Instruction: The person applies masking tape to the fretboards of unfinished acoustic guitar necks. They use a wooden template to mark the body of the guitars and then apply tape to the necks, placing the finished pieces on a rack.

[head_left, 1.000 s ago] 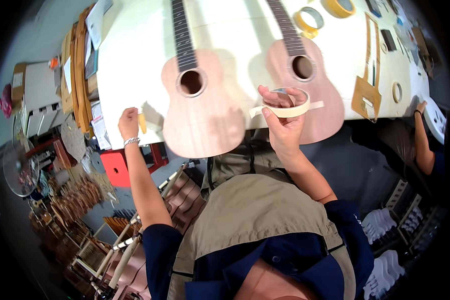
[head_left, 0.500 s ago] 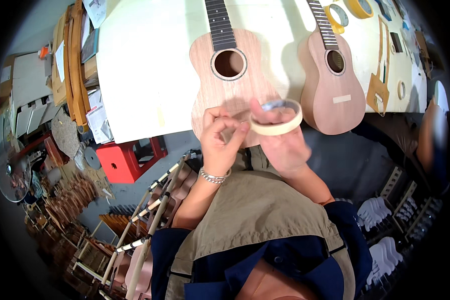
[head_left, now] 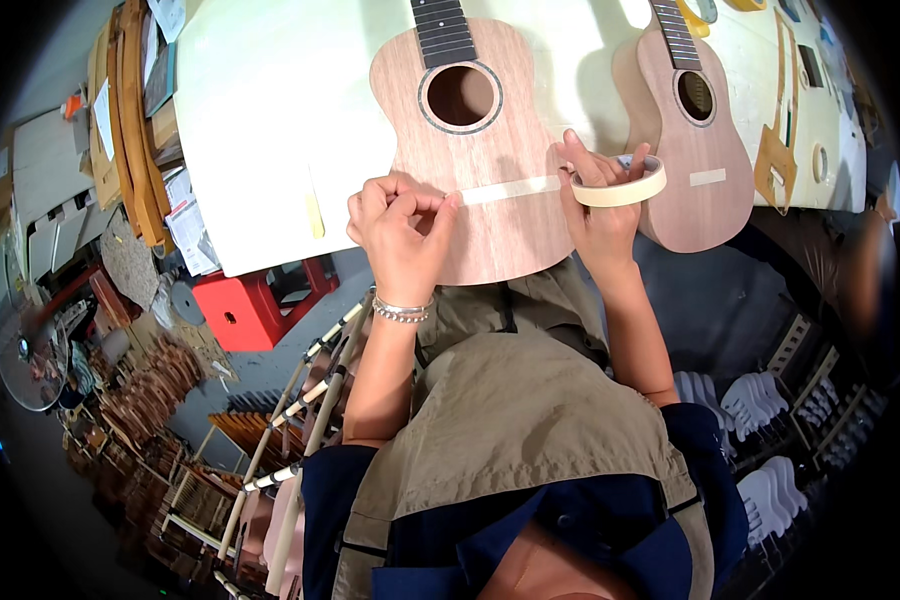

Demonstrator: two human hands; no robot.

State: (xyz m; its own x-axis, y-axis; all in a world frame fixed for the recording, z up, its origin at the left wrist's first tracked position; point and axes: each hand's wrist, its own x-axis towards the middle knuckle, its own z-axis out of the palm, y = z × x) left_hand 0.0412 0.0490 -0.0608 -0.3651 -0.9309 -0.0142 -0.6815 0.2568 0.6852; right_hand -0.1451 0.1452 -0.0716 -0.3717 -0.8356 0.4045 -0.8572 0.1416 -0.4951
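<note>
1. Red stool (head_left: 255,305): stands on the floor below the near edge of the table (head_left: 270,120), left of the person.
2. Left hand (head_left: 400,225): the grip is closed, fingertips pinched together on the free end of the tape strip (head_left: 510,189), low on the front of the left ukulele (head_left: 470,150).
3. Tape strip: a pale length is drawn out and runs from the left hand to the tape roll (head_left: 622,183). Its long axis lies left to right, crosswise to the instrument's neck, below the sound hole. Whether it is already pressed onto the wood cannot be told.
4. Left ukulele: lies face up on the table, body toward the person, neck pointing away.
5. Right hand (head_left: 595,205): the grip is clamped on the tape roll, held just beside the right edge of the left ukulele's body.
6. Right ukulele (head_left: 685,130): lies parallel, and a short pale piece (head_left: 708,177) already sits on its lower body.
7. Progress, as judged: the strip is pulled out but not yet separated from the roll; tearing and smoothing appear to be left.
</note>
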